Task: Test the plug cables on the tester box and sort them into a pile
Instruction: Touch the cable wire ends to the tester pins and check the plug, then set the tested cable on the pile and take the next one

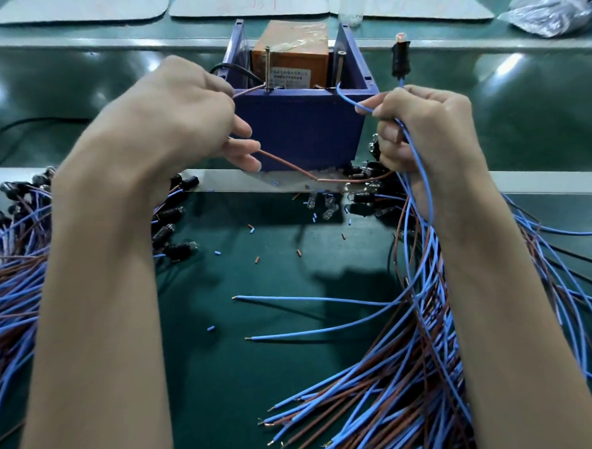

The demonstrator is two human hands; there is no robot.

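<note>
2 wires at tester box (pixel 301 133): L hand (pixel 183 117) pinches brown wire (pixel 286 165), R hand (pixel 425 129) blue wire (pixel 345 96).

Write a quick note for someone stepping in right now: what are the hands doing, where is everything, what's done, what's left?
Left grip: pinches the brown wire, its end at the tester box screw.
Right grip: holds the blue wire toward the box; the plug stands above it.
Done: cable on test; its lamp seems to glow.
Left: drop it on a pile; left pile and right pile flank the arms, which is tested I cannot tell.
</note>
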